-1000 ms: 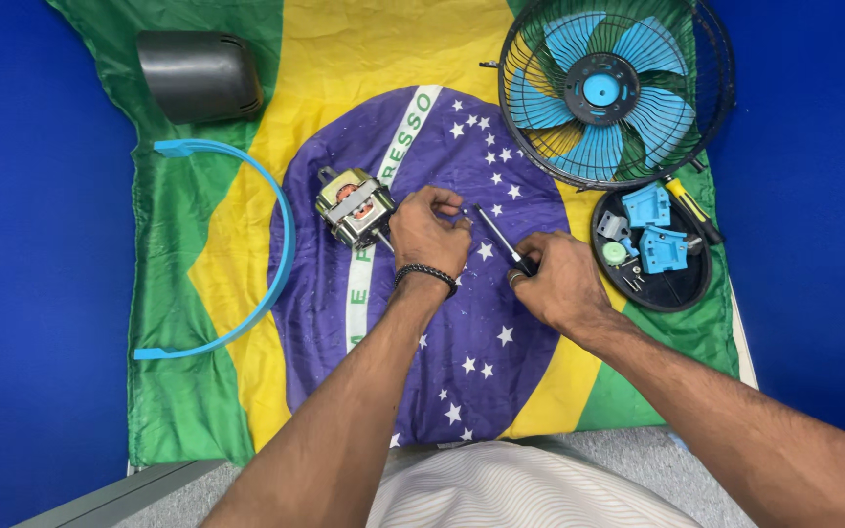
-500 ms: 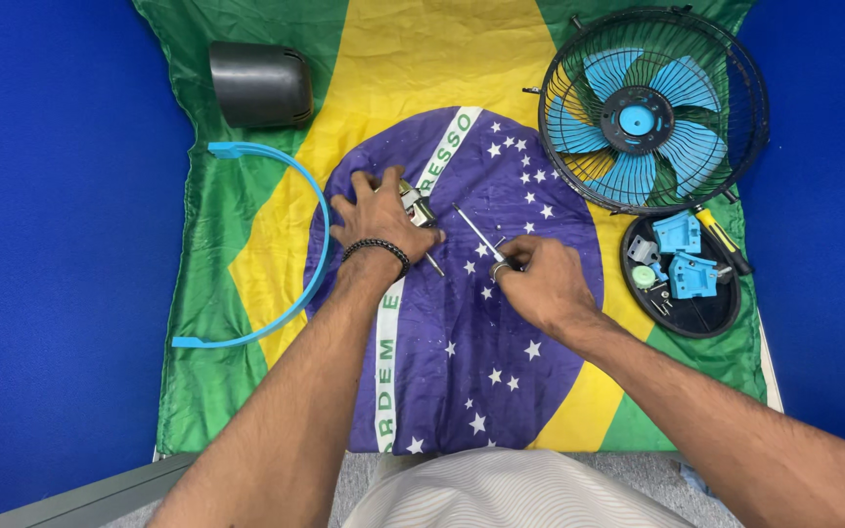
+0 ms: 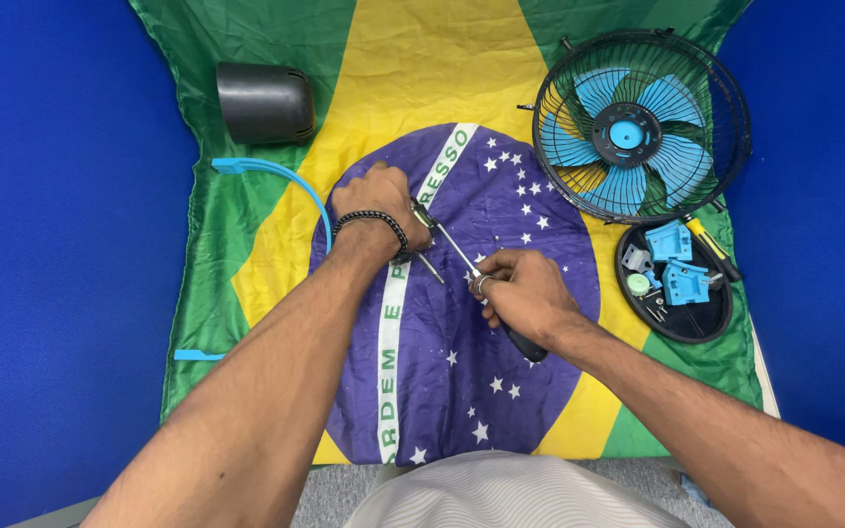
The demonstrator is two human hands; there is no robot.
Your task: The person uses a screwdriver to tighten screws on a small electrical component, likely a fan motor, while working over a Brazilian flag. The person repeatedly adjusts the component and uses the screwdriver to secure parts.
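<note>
Single head view: I look steeply down, fairly near, from above my left hand (image 3: 376, 203) and right hand (image 3: 518, 291); cloth-covered table (image 3: 276, 244) lies beyond my fingers.

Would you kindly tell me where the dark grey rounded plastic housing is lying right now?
In the head view, the dark grey rounded plastic housing lies at upper left on the green part of the flag cloth, just above the curved light-blue plastic band.
</note>
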